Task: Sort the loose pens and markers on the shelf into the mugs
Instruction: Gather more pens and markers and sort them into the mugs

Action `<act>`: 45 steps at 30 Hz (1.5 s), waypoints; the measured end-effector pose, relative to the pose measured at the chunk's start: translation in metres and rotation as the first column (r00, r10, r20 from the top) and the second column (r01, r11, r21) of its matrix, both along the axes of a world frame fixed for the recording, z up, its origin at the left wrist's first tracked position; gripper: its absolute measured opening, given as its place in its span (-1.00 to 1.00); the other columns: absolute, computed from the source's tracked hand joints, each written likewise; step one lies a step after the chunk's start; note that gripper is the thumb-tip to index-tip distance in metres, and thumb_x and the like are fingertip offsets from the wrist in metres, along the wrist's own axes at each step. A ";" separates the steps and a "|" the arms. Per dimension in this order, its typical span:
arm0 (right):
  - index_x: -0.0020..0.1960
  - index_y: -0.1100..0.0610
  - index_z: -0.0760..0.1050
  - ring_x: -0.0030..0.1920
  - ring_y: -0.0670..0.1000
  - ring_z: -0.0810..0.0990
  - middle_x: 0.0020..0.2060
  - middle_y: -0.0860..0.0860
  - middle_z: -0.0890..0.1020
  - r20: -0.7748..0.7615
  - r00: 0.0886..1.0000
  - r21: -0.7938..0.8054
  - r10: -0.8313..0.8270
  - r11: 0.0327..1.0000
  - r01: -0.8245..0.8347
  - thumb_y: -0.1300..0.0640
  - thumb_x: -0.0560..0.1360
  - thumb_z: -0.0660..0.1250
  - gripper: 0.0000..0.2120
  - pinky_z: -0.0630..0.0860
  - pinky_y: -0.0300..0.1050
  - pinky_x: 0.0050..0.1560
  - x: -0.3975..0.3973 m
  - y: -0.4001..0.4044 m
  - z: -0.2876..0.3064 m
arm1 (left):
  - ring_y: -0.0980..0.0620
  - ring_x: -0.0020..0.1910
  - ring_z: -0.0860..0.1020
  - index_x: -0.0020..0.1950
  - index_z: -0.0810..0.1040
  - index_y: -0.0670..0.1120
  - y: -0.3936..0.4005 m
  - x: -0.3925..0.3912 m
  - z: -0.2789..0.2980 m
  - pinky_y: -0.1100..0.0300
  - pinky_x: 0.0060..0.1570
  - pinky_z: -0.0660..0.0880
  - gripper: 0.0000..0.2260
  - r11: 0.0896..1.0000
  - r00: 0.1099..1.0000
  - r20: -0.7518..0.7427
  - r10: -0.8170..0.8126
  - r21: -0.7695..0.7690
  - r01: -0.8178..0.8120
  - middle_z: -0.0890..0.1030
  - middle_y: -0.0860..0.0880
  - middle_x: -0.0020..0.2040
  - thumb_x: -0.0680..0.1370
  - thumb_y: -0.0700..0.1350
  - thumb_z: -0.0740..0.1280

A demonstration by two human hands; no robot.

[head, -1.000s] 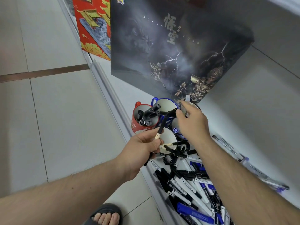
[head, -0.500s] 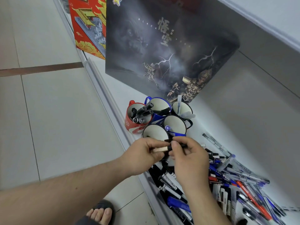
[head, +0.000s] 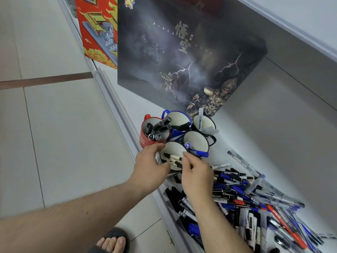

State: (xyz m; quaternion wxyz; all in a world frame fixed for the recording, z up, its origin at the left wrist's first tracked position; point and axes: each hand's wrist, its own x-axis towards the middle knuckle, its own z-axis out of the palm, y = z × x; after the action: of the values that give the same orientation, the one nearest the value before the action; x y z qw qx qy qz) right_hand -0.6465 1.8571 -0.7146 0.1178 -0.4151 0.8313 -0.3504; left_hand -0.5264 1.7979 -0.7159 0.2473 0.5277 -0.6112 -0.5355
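Both hands (head: 151, 168) (head: 196, 172) have reached the nearest mug (head: 173, 148), loosely lowering two pens (head: 173, 157).

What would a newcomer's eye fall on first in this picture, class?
Probably the big dark box with lightning standing at the back of the shelf. Next, the cluster of mugs in front of it, and the heap of loose pens and markers to the right, with both hands over the nearest mug.

This looks to me like a shop aisle: a white display shelf (head: 116, 99) with a price-strip edge runs from six to eleven o'clock, boxed game merchandise (head: 182, 52) stands at twelve, heaped pens (head: 255, 198) lie at four, tiled floor (head: 45, 125) at nine.
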 end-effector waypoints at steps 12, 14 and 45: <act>0.40 -0.04 0.47 0.38 0.07 0.36 0.42 -0.01 0.41 -0.251 0.932 0.224 0.261 0.952 -0.206 0.18 0.53 0.30 -0.54 0.31 -0.06 0.35 -0.060 -0.074 0.028 | 0.05 0.44 0.25 0.43 0.43 -0.01 -0.006 0.008 -0.006 0.03 0.39 0.31 -0.44 0.976 0.976 0.099 -0.194 -0.078 0.202 0.36 0.07 0.41 0.41 -0.15 0.35; 0.47 -0.11 0.37 0.45 0.08 0.26 0.52 -0.03 0.26 -0.282 0.878 0.371 0.387 0.888 -0.272 0.14 0.55 0.29 -0.50 0.26 0.01 0.41 -0.067 -0.090 0.024 | 0.06 0.44 0.26 0.44 0.42 -0.01 -0.007 0.010 -0.007 0.04 0.39 0.32 -0.43 0.976 0.974 0.095 -0.204 -0.058 0.210 0.35 0.08 0.42 0.42 -0.19 0.36; 0.49 0.03 0.27 0.35 0.01 0.33 0.33 -0.05 0.39 -0.059 0.874 0.714 0.483 0.632 -0.301 -0.02 0.43 0.42 -0.32 0.28 -0.09 0.37 -0.081 0.176 -0.009 | 0.14 -0.27 0.49 -0.03 0.47 0.10 0.083 -0.044 0.001 0.31 -0.23 0.45 -0.69 0.866 0.866 -0.022 -0.500 0.009 0.500 0.55 0.10 -0.08 0.46 -0.34 0.30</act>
State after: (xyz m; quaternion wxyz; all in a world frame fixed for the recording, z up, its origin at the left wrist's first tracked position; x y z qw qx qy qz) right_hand -0.7271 2.0331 -0.7231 0.2329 -0.5533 0.7967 0.0702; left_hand -0.5705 1.8807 -0.7152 0.1022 0.3481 -0.7207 -0.5907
